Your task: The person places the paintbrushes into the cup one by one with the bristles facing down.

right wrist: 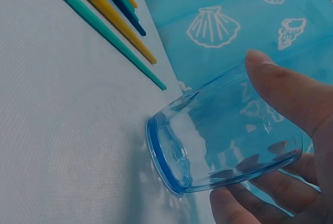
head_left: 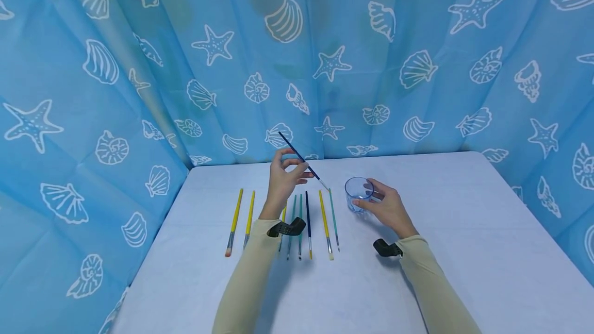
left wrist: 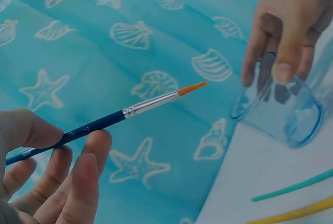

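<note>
My left hand point(head_left: 284, 182) pinches a dark blue paintbrush point(head_left: 297, 153) between thumb and fingers, above the table. Its orange bristle tip point(left wrist: 192, 88) and silver ferrule point down and right, toward the cup, in the head view. My right hand point(head_left: 389, 209) grips a clear blue cup point(head_left: 356, 201), thumb on the near side and fingers around the far side. In the right wrist view the cup point(right wrist: 223, 135) looks see-through, with nothing visible inside. The brush tip and the cup's rim are apart.
Several paintbrushes lie in a row on the white table point(head_left: 464, 231), among them a yellow brush point(head_left: 235, 218), a dark blue brush point(head_left: 308, 220) and a green brush point(head_left: 333, 215) nearest the cup. A blue shell-print curtain point(head_left: 306, 81) hangs behind the table.
</note>
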`<state>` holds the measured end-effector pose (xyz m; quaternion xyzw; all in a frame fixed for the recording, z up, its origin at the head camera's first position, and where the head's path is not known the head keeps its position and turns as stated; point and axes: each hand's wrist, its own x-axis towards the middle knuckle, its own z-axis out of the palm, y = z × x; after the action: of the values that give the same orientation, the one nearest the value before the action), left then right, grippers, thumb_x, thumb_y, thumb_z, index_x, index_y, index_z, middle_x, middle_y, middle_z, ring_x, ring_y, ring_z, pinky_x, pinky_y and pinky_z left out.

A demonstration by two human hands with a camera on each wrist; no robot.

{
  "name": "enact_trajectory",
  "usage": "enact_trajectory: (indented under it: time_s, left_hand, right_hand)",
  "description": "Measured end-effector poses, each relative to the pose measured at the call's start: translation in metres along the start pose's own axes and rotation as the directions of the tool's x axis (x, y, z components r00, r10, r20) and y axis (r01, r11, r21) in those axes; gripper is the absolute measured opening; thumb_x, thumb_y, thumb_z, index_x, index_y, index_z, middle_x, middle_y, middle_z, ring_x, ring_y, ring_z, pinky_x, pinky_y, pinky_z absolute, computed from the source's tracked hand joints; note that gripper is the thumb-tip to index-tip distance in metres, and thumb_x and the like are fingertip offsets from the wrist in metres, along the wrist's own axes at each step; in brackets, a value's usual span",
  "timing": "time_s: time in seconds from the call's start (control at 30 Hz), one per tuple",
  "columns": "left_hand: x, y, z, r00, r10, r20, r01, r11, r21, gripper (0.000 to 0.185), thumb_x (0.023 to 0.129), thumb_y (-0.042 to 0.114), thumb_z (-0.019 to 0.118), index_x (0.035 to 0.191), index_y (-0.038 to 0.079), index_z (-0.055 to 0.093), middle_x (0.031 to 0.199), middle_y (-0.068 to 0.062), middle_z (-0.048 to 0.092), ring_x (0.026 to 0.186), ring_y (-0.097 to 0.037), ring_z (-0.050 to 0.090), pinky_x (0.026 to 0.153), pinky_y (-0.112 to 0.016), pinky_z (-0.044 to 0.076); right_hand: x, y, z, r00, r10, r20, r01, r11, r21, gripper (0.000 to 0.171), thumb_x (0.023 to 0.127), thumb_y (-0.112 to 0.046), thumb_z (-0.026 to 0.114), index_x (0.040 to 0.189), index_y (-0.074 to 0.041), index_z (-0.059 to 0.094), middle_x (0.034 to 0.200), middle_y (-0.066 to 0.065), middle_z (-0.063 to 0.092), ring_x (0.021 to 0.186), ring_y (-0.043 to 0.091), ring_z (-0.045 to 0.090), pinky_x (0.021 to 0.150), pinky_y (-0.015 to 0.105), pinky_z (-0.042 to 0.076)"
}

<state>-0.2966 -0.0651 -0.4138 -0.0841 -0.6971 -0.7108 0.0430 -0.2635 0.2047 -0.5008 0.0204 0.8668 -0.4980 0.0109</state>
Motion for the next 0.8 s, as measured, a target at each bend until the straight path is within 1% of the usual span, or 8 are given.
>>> enact_trajectory:
  time_s: [0.13, 0.2, 0.37, 0.47, 0.63, 0.8]
  left_hand:
    - [0.005, -0.001, 0.014, 0.999, 0.014, 0.032, -0.014, 1.000, 0.028, 0.051, 0.097, 0.010, 0.067, 0.142, 0.008, 0.043, 0.103, -0.004, 0.065, 0.077, -0.019, 0.079, 0.078, -0.035, 0.065]
    - [0.007, -0.001, 0.020, 0.999, 0.015, 0.041, -0.016, 0.999, 0.036, 0.049, 0.098, 0.010, 0.066, 0.141, 0.009, 0.043, 0.103, -0.006, 0.065, 0.078, -0.020, 0.079, 0.078, -0.035, 0.065]
    - [0.010, -0.004, 0.036, 0.999, 0.014, 0.034, -0.017, 0.996, 0.082, 0.048, 0.098, 0.011, 0.066, 0.140, 0.010, 0.044, 0.104, -0.009, 0.067, 0.079, -0.022, 0.080, 0.077, -0.033, 0.065]
    - [0.011, -0.007, 0.045, 0.999, 0.030, 0.033, -0.034, 0.993, 0.113, 0.046, 0.098, 0.011, 0.066, 0.139, 0.012, 0.045, 0.106, -0.011, 0.068, 0.080, -0.024, 0.080, 0.075, -0.032, 0.065]
    - [0.013, -0.015, 0.058, 0.997, 0.058, 0.046, -0.064, 0.987, 0.144, 0.045, 0.097, 0.010, 0.065, 0.138, 0.010, 0.045, 0.107, -0.014, 0.067, 0.080, -0.029, 0.080, 0.074, -0.031, 0.065]
    - [0.012, -0.020, 0.067, 0.998, 0.037, 0.054, -0.049, 0.971, 0.233, 0.045, 0.099, 0.012, 0.066, 0.139, 0.012, 0.045, 0.110, -0.011, 0.068, 0.080, -0.024, 0.080, 0.075, -0.030, 0.065]
  right_hand:
    - [0.000, 0.000, -0.001, 1.000, -0.020, -0.011, 0.019, 1.000, -0.008, 0.092, 0.088, -0.045, 0.080, 0.161, -0.010, 0.035, 0.159, 0.018, 0.048, 0.145, 0.044, 0.048, 0.116, 0.056, 0.044]
    - [0.000, -0.001, 0.000, 1.000, -0.009, -0.012, 0.009, 1.000, -0.013, 0.092, 0.088, -0.044, 0.080, 0.161, -0.010, 0.035, 0.160, 0.019, 0.047, 0.146, 0.044, 0.047, 0.116, 0.056, 0.044]
    - [0.001, -0.002, 0.001, 1.000, 0.016, -0.005, -0.017, 1.000, -0.009, 0.092, 0.089, -0.044, 0.080, 0.161, -0.010, 0.034, 0.161, 0.019, 0.045, 0.147, 0.044, 0.046, 0.116, 0.057, 0.044]
    - [0.000, -0.002, 0.000, 1.000, 0.009, -0.004, -0.009, 1.000, -0.006, 0.092, 0.089, -0.044, 0.080, 0.161, -0.010, 0.034, 0.161, 0.019, 0.046, 0.147, 0.045, 0.046, 0.116, 0.057, 0.044]
    - [0.000, -0.001, -0.001, 1.000, -0.005, -0.005, 0.005, 1.000, 0.001, 0.092, 0.089, -0.045, 0.080, 0.161, -0.010, 0.034, 0.160, 0.018, 0.047, 0.146, 0.045, 0.046, 0.115, 0.057, 0.044]
    - [0.000, -0.001, 0.000, 1.000, -0.003, 0.005, 0.003, 1.000, 0.024, 0.092, 0.088, -0.046, 0.080, 0.161, -0.012, 0.035, 0.159, 0.018, 0.048, 0.146, 0.045, 0.046, 0.115, 0.057, 0.045]
